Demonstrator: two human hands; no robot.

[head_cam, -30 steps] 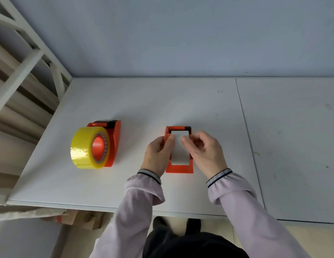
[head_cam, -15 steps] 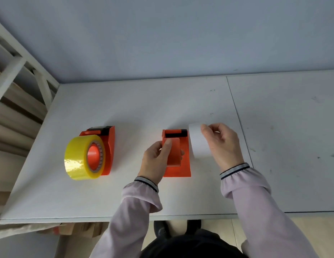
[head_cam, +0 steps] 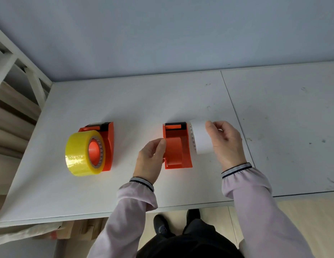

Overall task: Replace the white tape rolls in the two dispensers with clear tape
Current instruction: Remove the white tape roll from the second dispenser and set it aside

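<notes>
Two orange tape dispensers stand on the white table (head_cam: 125, 101). The left dispenser (head_cam: 108, 144) carries a yellowish clear tape roll (head_cam: 78, 153) on its hub. The middle dispenser (head_cam: 178, 146) has a bare orange hub with no roll on it. My left hand (head_cam: 151, 157) holds that dispenser at its left side, thumb against the hub. My right hand (head_cam: 225, 142) grips a white tape roll (head_cam: 199, 136) just to the right of the dispenser, held beside its wall.
A white frame with wooden slats (head_cam: 15, 94) stands off the table's left end. Cardboard boxes (head_cam: 73, 229) lie under the table's front edge. A seam (head_cam: 235, 116) splits the tabletop; the right panel is scuffed. A grey wall runs behind.
The white roll has come off the middle dispenser's hub and moved right in my right hand. My left hand stays on the dispenser.
</notes>
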